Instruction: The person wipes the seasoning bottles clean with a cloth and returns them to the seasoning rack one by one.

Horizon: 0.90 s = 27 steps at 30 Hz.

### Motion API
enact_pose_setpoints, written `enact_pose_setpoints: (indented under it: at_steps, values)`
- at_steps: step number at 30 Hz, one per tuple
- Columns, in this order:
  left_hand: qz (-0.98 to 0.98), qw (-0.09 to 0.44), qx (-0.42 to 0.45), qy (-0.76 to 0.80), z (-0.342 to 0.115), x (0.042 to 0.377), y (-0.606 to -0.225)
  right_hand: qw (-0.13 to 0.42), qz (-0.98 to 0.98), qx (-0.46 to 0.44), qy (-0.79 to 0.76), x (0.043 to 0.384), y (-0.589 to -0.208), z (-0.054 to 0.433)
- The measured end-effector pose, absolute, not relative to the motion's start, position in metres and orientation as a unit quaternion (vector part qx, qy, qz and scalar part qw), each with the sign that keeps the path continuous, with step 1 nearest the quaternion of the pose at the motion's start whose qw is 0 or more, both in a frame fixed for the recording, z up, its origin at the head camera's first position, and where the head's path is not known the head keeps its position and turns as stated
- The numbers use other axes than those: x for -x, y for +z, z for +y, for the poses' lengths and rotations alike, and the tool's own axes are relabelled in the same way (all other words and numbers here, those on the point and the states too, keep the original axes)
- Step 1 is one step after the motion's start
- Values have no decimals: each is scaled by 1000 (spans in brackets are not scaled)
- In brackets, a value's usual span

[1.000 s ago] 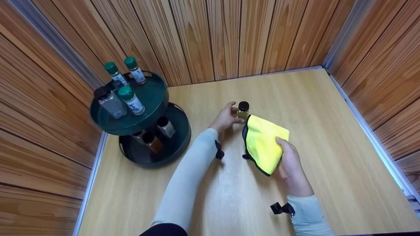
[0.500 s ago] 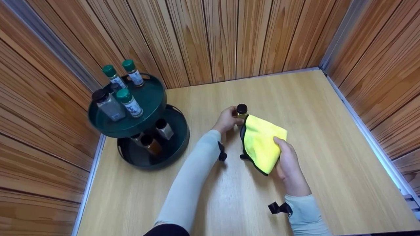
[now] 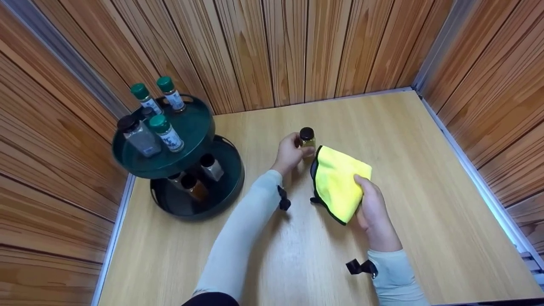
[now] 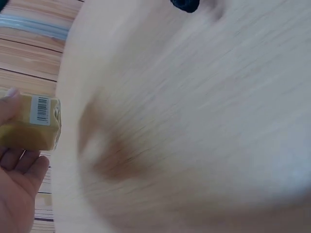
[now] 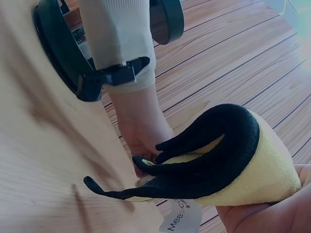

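Observation:
My left hand (image 3: 290, 154) grips a small spice jar (image 3: 307, 134) with a dark cap and yellowish contents, thumb on the near side. In the left wrist view the jar (image 4: 29, 136) shows a barcode label, and its base stands apart from the table, with a shadow beneath. My right hand (image 3: 375, 208) holds a folded yellow cleaning cloth (image 3: 342, 182) with black edging, thumb on top. The cloth's left edge is close to the jar. In the right wrist view the folded cloth (image 5: 218, 160) hides most of the jar and part of the left hand.
A dark green two-tier round rack (image 3: 193, 127) stands at the left. Green-capped jars (image 3: 170, 135) and a larger dark-capped jar (image 3: 140, 136) are on its upper tier. Several dark-capped jars (image 3: 211, 168) sit below. Wood-panelled walls (image 3: 263, 55) enclose the table (image 3: 425, 170).
My left fingers have closed round the jar, then raised it slightly and moved it a little left. The right hand and cloth have barely moved.

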<state>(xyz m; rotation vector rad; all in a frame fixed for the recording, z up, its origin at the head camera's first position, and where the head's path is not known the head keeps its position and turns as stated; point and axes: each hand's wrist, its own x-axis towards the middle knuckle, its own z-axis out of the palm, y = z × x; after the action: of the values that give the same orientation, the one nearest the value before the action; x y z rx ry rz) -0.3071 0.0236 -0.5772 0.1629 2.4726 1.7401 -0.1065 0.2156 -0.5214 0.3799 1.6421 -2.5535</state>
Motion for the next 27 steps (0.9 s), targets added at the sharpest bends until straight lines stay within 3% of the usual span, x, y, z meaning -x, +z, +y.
enact_pose_setpoints:
  at_steps: [12,27]
  values:
    - [801,35,-83,592,-16,289,-547,39,537,-122,-834,112,-513,214]
    - [810,20,-137,570,-47,234,-533,37,540,-121,-832,109,-514,215]
